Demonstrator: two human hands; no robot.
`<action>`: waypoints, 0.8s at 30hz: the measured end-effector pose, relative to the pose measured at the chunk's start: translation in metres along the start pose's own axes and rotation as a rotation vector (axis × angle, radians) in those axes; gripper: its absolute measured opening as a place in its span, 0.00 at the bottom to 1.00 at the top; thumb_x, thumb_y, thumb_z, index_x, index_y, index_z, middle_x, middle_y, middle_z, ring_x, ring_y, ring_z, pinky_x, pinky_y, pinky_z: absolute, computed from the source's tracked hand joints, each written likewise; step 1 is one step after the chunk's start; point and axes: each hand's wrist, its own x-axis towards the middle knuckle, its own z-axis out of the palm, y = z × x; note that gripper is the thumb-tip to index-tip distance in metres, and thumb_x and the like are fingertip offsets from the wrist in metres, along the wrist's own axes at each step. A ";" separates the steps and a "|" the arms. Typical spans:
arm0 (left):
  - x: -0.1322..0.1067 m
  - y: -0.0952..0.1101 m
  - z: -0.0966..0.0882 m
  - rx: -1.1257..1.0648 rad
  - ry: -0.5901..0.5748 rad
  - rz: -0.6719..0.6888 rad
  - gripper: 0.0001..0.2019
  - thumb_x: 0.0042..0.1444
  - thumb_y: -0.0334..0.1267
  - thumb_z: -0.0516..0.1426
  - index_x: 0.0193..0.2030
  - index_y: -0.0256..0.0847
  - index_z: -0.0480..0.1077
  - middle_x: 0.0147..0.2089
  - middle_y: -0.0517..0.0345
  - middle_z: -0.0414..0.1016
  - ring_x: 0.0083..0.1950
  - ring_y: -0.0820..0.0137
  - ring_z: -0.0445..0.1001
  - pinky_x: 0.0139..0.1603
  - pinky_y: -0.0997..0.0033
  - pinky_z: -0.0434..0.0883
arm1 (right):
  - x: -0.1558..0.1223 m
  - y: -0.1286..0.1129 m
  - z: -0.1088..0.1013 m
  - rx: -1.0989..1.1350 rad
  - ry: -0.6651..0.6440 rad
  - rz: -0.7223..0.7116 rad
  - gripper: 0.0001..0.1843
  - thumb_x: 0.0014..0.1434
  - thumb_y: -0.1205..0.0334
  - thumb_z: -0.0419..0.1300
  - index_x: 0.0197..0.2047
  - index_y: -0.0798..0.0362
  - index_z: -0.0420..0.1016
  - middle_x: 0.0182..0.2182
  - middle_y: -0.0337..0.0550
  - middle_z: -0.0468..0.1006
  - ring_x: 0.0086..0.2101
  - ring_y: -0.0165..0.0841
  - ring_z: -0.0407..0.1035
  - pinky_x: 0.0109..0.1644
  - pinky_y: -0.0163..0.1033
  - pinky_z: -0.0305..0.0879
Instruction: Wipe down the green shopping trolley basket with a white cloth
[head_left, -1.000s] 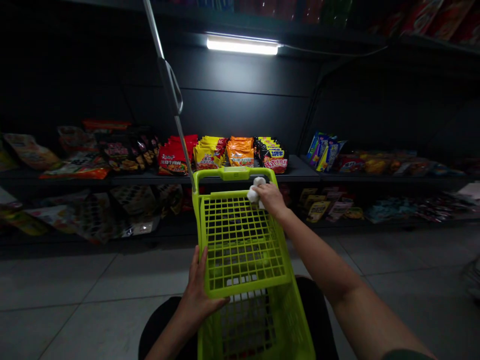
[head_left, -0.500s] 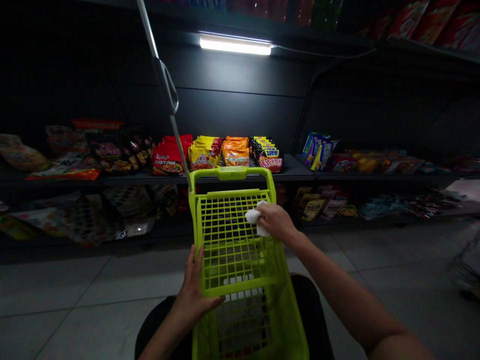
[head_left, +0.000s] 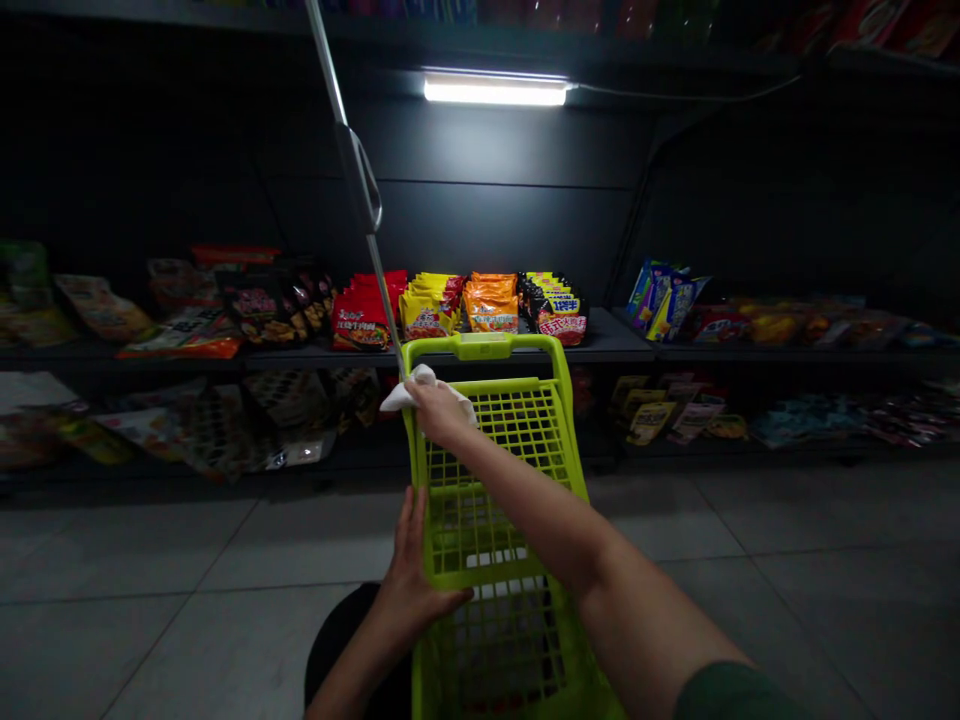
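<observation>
A lime-green plastic shopping basket (head_left: 491, 578) with a grid wall stands tilted before me, its green carry handle at the far end. A long metal pull rod (head_left: 384, 285) rises from its upper left corner. My right hand (head_left: 441, 412) is closed on a white cloth (head_left: 421, 378) and presses it against the upper left frame, beside the foot of the rod. Lower down, my left hand (head_left: 412, 575) lies along the basket's left edge, thumb stretched over the crossbar and fingers outside, steadying it.
Behind the basket a dark shelf (head_left: 611, 340) carries rows of red, yellow and orange noodle packets (head_left: 491, 305). Blue snack packs (head_left: 670, 303) stand to the right, and more bagged goods fill the lower shelf. Grey floor tiles (head_left: 315, 535) lie around. A lit tube lamp (head_left: 495, 92) hangs above.
My right hand has moved left with the cloth, from the right part of the grid to the upper left frame. My left hand keeps its place on the basket. The view has shifted slightly.
</observation>
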 end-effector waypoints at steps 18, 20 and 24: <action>-0.008 -0.010 -0.002 0.017 -0.036 -0.005 0.67 0.45 0.47 0.70 0.75 0.50 0.21 0.79 0.37 0.27 0.78 0.42 0.34 0.72 0.33 0.48 | -0.168 0.076 -0.117 -0.099 -0.183 -0.030 0.20 0.56 0.78 0.59 0.46 0.48 0.83 0.47 0.43 0.81 0.47 0.37 0.73 0.55 0.41 0.63; -0.007 -0.012 -0.002 0.032 -0.043 0.016 0.67 0.46 0.48 0.70 0.75 0.50 0.20 0.79 0.36 0.26 0.78 0.41 0.34 0.72 0.34 0.48 | -0.174 0.078 -0.111 -0.193 -0.074 0.092 0.20 0.57 0.76 0.59 0.49 0.48 0.82 0.49 0.45 0.80 0.49 0.39 0.71 0.56 0.45 0.62; -0.007 -0.011 0.000 0.070 -0.027 0.050 0.68 0.45 0.47 0.70 0.75 0.50 0.21 0.78 0.35 0.26 0.78 0.40 0.34 0.72 0.33 0.48 | -0.224 0.014 -0.077 -0.140 -0.081 0.033 0.22 0.57 0.72 0.61 0.52 0.43 0.79 0.52 0.46 0.76 0.49 0.41 0.68 0.52 0.47 0.63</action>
